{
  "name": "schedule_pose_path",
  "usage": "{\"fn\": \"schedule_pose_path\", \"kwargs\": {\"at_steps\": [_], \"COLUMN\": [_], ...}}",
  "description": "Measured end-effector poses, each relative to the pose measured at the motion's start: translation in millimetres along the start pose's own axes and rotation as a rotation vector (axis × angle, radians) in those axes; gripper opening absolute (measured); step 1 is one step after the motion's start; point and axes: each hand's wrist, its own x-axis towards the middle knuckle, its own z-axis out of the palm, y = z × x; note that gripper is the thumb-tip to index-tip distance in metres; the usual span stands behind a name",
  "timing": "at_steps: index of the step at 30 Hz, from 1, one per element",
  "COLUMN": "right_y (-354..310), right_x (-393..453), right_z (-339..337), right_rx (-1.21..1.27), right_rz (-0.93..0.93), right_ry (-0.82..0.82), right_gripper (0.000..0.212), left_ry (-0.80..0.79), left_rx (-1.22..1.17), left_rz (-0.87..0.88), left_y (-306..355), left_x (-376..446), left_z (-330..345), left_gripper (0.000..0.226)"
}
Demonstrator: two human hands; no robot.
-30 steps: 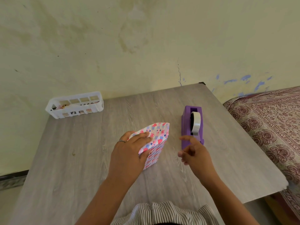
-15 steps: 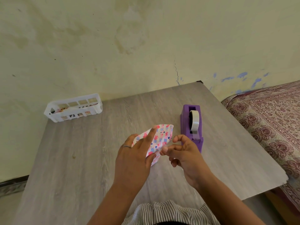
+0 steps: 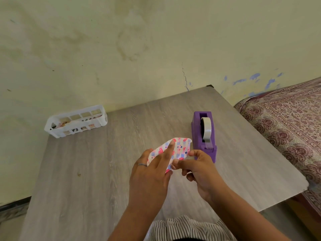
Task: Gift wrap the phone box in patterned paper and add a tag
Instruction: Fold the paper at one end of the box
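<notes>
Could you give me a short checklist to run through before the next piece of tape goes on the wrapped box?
1. Wrapped box held steady: ok, the left hand grips it, index finger laid across the paper.
2. Right hand has tape ready: cannot tell, its fingertips pinch at the box's edge and no strip is visible.
3. Tape dispenser within reach: ok, it stands beside the box on the table.
4. Tape end free at the cutter: ok, a strip runs down from the roll.
5. Paper flap folded flat: cannot tell, the hands cover it.
6. Tag at hand: cannot tell, the white basket holds small items too small to identify.
</notes>
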Motion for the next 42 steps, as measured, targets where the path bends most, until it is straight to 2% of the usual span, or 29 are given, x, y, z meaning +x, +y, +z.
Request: {"fn": "schedule_pose_path", "kwargs": {"at_steps": [11, 14, 16, 19, 21, 25, 31, 38, 42], "right_y": [8, 13, 15, 17, 19, 26, 30, 31, 35], "right_x": [5, 8, 10, 7, 5, 2, 5, 14, 20], "right_z": [-3, -2, -1, 1, 1, 0, -5, 0, -1], "right_rx": [-0.110, -0.166, -0.206, -0.192, -0.167, -0.145, -0.186, -0.352, -0.425], "right_rz": [-0.016, -0.050, -0.057, -0.020, -0.011, -0.148, -0.235, -0.333, -0.394], "right_ry": [0.065, 0.089, 0.096, 0.053, 0.002, -0.073, -0.237, -0.185, -0.197], "right_gripper": [0.041, 0.052, 0.060, 0.064, 0.060, 0.045, 0.042, 0.055, 0.058], "left_ry": [0.004, 0.026, 0.014, -0.004, -0.014, -0.066, -0.036, -0.048, -0.062], "left_rx": [-0.039, -0.021, -0.036, -0.071, -0.083, -0.102, -0.192, -0.174, -0.203], "left_rz": [0.105, 0.101, 0.080, 0.037, 0.018, -0.015, -0.036, -0.059, -0.060], "left_y": [2, 0, -3, -6, -7, -10, -19, -25, -28], "left_x": [-6, -7, -8, -9, -9, -11, -10, -10, -12], "left_z": [-3, -2, -1, -1, -1, 0, -5, -5, -4], "left_gripper": [0.080, 0.071, 0.073, 0.073, 0.073, 0.082, 0.080, 0.068, 0.078]}}
